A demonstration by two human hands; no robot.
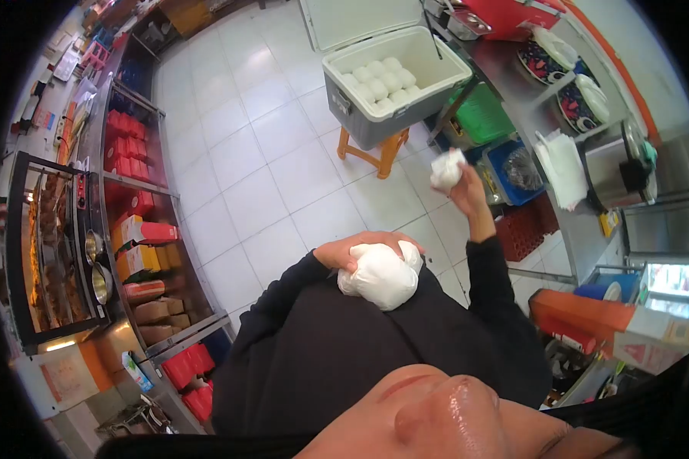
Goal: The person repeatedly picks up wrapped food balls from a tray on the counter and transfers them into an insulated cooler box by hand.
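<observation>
My right hand (471, 193) is closed around a small white wrapped bundle (447, 170), held out to the right of the cooler's stool. Gathered against my dark top are more white wrapped bundles (386, 277), with my left hand (354, 251) curled over them from behind. How many are in that cluster I cannot make out. Ahead stands an open cooler (371, 126), grey outside and white inside, its lid tipped back. Several round white bundles (379, 79) lie in rows inside it. An orange stool (388, 157) carries the cooler.
On the right runs a metal counter (540, 122) with a large steel pot (616, 164), white bags and patterned containers. Blue bins (513, 172) and a red crate (524, 229) sit beneath. Shelves with red boxes (130, 138) and a glass display case (53, 245) line the left.
</observation>
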